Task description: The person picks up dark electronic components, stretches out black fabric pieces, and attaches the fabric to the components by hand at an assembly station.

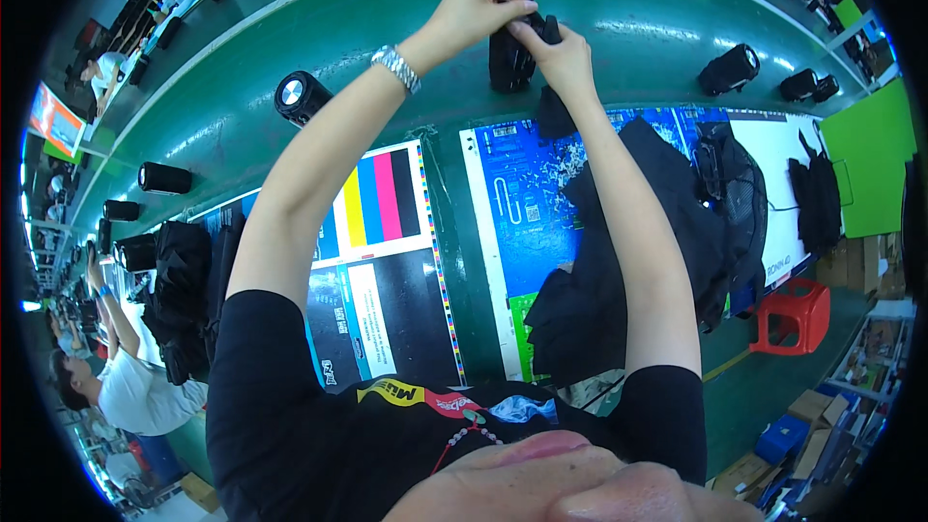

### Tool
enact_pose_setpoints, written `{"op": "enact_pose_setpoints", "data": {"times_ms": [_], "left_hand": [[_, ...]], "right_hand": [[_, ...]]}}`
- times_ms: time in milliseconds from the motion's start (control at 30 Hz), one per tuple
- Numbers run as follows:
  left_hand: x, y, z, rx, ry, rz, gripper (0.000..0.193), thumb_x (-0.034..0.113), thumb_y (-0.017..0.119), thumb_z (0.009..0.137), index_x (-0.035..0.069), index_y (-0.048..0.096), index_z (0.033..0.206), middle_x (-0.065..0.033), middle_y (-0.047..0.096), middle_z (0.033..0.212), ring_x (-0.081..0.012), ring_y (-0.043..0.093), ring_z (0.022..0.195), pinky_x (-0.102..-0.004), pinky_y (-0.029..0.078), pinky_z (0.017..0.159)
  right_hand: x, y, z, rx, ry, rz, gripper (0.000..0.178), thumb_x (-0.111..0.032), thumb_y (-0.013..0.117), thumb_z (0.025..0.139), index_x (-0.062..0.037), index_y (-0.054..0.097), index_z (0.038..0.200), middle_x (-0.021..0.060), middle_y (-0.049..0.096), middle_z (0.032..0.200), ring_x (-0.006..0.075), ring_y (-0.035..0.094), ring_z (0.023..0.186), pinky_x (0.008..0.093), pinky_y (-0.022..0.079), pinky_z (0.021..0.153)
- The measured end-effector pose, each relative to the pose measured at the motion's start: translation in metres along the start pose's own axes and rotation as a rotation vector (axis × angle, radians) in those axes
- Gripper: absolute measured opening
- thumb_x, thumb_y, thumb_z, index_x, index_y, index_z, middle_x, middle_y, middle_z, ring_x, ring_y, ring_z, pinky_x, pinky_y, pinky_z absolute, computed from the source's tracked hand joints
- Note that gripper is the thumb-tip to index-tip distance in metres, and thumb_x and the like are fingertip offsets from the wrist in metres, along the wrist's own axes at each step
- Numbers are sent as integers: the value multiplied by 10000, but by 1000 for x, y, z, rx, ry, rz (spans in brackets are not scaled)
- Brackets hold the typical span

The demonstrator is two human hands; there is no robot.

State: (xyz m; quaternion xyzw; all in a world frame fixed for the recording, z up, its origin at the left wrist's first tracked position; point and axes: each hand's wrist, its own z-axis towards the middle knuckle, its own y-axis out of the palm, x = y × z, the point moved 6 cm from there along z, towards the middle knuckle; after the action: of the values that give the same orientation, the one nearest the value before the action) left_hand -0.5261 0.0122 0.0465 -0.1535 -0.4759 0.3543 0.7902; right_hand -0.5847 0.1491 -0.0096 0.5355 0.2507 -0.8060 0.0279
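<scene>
Both my arms reach out over the green conveyor belt to a black cloth bag (510,63), whose full, long shape suggests something inside, though the contents are hidden. My left hand (491,2), with a metal watch on the wrist, pinches the bag's upper end between thumb and fingers. Close against it, my right hand (561,56) is closed on the same end, its thumb near the left thumb. To the left on the belt lies a black cylindrical speaker (302,97) with a shiny round end. Under my right forearm rests a pile of black cloth bags (590,304).
More black speakers lie on the belt at left (164,178) and right (730,70). Printed sheets (387,203) cover the near work surface. Black bags hang by a green panel (875,164). A red stool (793,319) stands at right. A co-worker in white (145,396) works at left.
</scene>
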Motion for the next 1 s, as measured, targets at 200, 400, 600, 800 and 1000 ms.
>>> {"op": "enact_pose_setpoints", "data": {"times_ms": [200, 400, 600, 800, 1000], "left_hand": [[8, -11, -28, 151, 43, 66, 186, 196, 699, 843, 23, 691, 910, -42, 636, 803, -107, 554, 686, -245, 450, 610], [-28, -9, -20, 389, -339, -599, 361, 355, 586, 926, 19, 668, 1029, -52, 630, 1094, -132, 570, 930, -266, 454, 798], [-79, 52, -4, 512, -624, -1179, 552, 493, 367, 985, -1, 590, 1093, -95, 669, 893, -148, 629, 812, -279, 496, 719], [-42, 83, -4, 543, -365, -1016, 625, 490, 299, 994, -12, 662, 920, -86, 663, 872, -142, 596, 820, -280, 471, 789], [-69, 129, -10, 629, -484, -1135, 574, 432, 338, 978, -30, 662, 873, -83, 674, 846, -172, 603, 761, -297, 464, 739]], "right_hand": [[8, -4, 7, -199, -61, -87, 616, -556, 750, 690, -6, 677, 958, 148, 693, 867, 226, 675, 840, 334, 508, 738], [37, -76, 20, -495, 126, -100, 431, -348, 714, 784, -62, 669, 1103, 45, 680, 997, 98, 573, 886, 251, 410, 759], [45, -11, 80, 81, 289, 411, 321, -309, 670, 836, -7, 699, 942, 66, 700, 882, 107, 581, 799, 264, 427, 743], [41, 6, 72, 63, 238, 594, 379, -376, 683, 830, 3, 680, 839, 39, 651, 771, 118, 575, 670, 254, 447, 619], [128, 15, 78, 10, 239, 845, 215, -178, 623, 855, 27, 686, 876, 62, 664, 798, 118, 604, 671, 258, 469, 593]]}}
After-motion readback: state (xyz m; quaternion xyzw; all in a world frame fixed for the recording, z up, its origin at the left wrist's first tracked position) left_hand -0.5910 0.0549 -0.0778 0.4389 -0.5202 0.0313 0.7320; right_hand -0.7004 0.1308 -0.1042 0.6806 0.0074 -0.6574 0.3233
